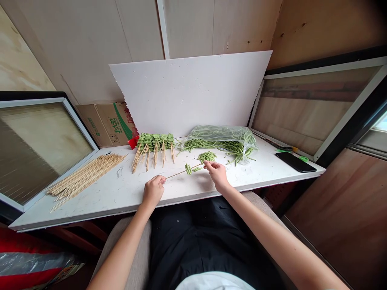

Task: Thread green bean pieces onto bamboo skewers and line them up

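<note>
Over one table [117, 193], left hand [153, 189], right hand [217, 174], both grips pinching one skewer [176, 174], one chopped-bean pile [207, 156], one phone [295, 162]

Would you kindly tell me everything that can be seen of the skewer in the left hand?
The skewer is a thin, straight, brownish stick, apparently bamboo or wood. The left hand grips one end; the right hand is at the other, its exact contact unclear. Short green bean pieces sit crosswise on it, nearer the right hand. It slants above the white table.
</note>
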